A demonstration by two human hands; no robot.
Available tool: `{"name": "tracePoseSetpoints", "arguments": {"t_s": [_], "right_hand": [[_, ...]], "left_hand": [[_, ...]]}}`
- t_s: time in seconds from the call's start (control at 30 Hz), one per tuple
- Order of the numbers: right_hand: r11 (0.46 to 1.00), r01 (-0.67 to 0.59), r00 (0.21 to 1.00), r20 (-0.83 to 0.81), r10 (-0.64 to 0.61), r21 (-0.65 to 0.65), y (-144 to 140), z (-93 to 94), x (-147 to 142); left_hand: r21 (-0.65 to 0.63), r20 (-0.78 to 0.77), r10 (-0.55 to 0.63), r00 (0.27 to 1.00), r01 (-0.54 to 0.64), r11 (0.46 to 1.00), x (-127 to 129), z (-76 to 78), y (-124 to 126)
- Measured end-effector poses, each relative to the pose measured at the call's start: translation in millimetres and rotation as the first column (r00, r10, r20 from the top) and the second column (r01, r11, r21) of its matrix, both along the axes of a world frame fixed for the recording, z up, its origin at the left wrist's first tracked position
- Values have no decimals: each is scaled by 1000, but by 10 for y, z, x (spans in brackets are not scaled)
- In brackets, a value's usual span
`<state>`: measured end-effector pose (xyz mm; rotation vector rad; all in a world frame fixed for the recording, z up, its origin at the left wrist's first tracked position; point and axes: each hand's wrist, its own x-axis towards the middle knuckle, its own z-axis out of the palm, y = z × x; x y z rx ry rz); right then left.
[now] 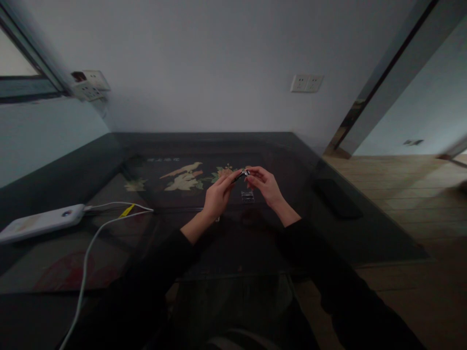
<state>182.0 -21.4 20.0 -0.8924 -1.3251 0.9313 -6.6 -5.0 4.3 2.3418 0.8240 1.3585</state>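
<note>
Against a pale wall with sockets point(306, 83), the dark glass worktop point(109, 160) carries a power bank point(42, 221), its cable point(91, 243), a phone point(337, 198) and a small clear box point(247, 196). Left hand point(218, 194) and right hand point(265, 184) meet above it, fingertips pinched on a small dark tool point(241, 175), possibly a clip.

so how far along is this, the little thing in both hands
Nothing looks finished from this view. In hand: the left hand and right hand pinch a small dark object with a shiny tip between their fingertips above the glass table; it is too small to identify. Left: a small clear item lies on the table below the hands, untouched. The power bank and its cable lie aside.
</note>
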Motion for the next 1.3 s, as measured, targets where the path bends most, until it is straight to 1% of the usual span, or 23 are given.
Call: {"name": "tracePoseSetpoints", "arguments": {"t_s": [0.17, 0.37, 0.57, 0.8, 1.07, 1.3], "right_hand": [[1000, 25, 1000, -14, -25, 0, -6, -12, -27], [1000, 21, 999, -51, -21, 14, -6, -34, -46], [1000, 22, 999, -36, -22, -5, -10, -36, -53], [1000, 7, 998, -55, -7, -3, -36, 0, -66], [1000, -8, 998, -69, 8, 7, -67, 40, -60], [1000, 5, 998, -67, -5, 10, -62, 37, -65]], "left_hand": [[-14, -31, 22, 999, -22, 1000, -1, 19, -14], [-42, -25, 1, 1000, -2, 999, 9, 13, -6], [-21, -14, 12, 1000, -12, 1000, 14, 6, -19], [1, -33, 59, 998, -59, 998, 16, 43, -46], [3, 23, 46, 999, -47, 999, 2, 85, -41], [-10, 23, 23, 999, -22, 1000, 5, 77, -48]]}}
